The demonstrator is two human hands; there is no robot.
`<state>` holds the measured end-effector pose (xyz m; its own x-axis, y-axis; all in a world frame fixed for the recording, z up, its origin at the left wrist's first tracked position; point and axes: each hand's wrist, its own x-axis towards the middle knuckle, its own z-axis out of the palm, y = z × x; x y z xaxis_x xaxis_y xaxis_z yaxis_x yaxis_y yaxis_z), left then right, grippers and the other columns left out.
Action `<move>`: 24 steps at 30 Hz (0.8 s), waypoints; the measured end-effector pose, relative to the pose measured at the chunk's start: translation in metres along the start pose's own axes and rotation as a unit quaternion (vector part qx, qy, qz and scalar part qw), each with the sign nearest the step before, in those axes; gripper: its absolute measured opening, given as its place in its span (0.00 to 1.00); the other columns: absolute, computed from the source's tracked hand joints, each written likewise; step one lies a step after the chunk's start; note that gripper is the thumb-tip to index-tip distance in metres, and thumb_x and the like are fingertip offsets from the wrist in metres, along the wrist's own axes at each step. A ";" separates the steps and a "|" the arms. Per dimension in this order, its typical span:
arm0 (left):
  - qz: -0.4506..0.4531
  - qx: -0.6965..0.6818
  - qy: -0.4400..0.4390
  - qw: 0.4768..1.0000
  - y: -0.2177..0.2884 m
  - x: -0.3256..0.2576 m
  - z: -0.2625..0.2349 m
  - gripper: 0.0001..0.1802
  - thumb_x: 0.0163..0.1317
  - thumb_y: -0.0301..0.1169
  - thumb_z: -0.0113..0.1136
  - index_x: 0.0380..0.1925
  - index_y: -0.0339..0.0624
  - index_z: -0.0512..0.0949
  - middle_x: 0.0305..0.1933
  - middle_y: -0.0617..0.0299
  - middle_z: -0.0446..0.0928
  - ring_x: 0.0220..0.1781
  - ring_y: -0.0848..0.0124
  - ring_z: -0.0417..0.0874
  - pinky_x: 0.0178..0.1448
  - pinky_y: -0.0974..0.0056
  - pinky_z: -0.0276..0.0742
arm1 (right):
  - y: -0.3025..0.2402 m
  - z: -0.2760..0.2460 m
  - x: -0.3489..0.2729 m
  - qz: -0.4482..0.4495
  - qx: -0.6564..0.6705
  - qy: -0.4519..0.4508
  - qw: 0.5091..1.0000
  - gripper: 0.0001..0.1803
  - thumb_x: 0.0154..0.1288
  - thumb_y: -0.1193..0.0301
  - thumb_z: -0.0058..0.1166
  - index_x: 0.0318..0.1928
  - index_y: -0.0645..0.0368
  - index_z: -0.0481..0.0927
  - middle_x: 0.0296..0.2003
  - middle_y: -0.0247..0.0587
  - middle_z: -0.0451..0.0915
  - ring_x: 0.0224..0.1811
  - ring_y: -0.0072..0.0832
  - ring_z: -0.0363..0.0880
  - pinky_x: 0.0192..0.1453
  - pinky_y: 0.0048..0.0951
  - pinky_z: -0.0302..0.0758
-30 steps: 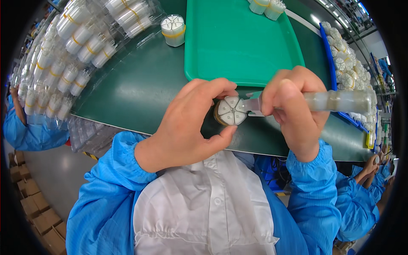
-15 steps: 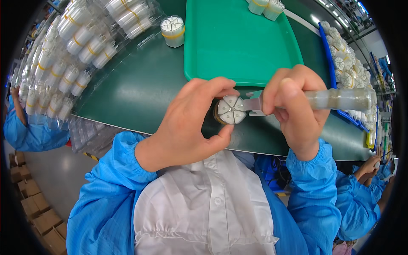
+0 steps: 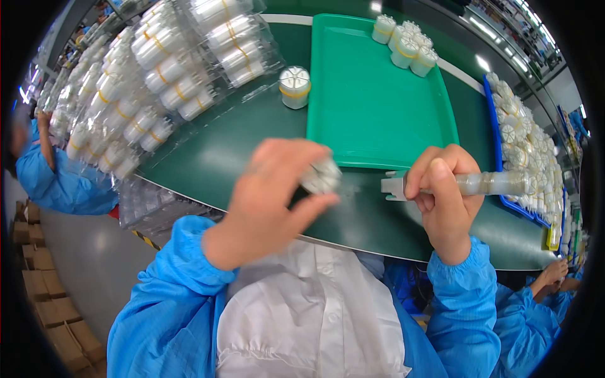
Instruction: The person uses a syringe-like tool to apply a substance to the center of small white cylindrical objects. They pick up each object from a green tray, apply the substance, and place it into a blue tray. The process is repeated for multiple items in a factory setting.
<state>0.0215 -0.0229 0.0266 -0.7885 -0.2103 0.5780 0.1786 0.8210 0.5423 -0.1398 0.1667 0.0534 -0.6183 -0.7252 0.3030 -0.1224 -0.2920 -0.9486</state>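
Your left hand (image 3: 268, 195) was blurred, and so was the white round bundle (image 3: 324, 177) in it, partly hidden by your fingers. Your right hand (image 3: 444, 195) covered the middle of the tool (image 3: 495, 183). The lower edge cropped your apron (image 3: 302, 321).

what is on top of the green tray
Several white cylinders stand together at the far right corner of the tray. The surface directly beneath them is covered, and the right hand hides part of the near right corner.
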 end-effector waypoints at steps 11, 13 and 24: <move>-0.013 0.305 0.070 0.950 -0.040 0.028 -0.038 0.27 0.59 0.25 0.68 0.59 0.38 0.73 0.54 0.48 0.79 0.56 0.50 0.79 0.60 0.54 0.75 | 0.016 0.008 -0.002 -0.036 -0.089 -0.059 0.994 0.14 0.74 0.74 0.55 0.27 0.59 0.71 0.24 0.37 0.78 0.24 0.19 0.73 0.29 0.25 0.71; 0.021 0.294 0.065 0.953 -0.029 0.045 -0.029 0.27 0.59 0.25 0.68 0.59 0.36 0.73 0.55 0.47 0.78 0.58 0.49 0.78 0.61 0.54 0.75 | 0.015 0.009 0.000 -0.027 -0.092 -0.043 0.994 0.14 0.74 0.74 0.55 0.27 0.58 0.71 0.24 0.36 0.78 0.25 0.19 0.73 0.29 0.25 0.71; 0.080 0.276 0.059 0.956 -0.033 0.068 -0.010 0.17 0.60 0.23 0.65 0.51 0.35 0.79 0.51 0.48 0.79 0.53 0.49 0.80 0.56 0.53 0.78 | 0.011 0.000 0.005 -0.043 -0.084 -0.018 0.995 0.14 0.75 0.73 0.54 0.28 0.58 0.71 0.24 0.35 0.78 0.26 0.18 0.72 0.30 0.24 0.70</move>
<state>-0.0324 -0.0696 0.0544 -0.6986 -0.0898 0.7098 -0.0721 0.9959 0.0550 -0.1442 0.1602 0.0441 -0.5715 -0.7248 0.3847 -0.3035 -0.2488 -0.9198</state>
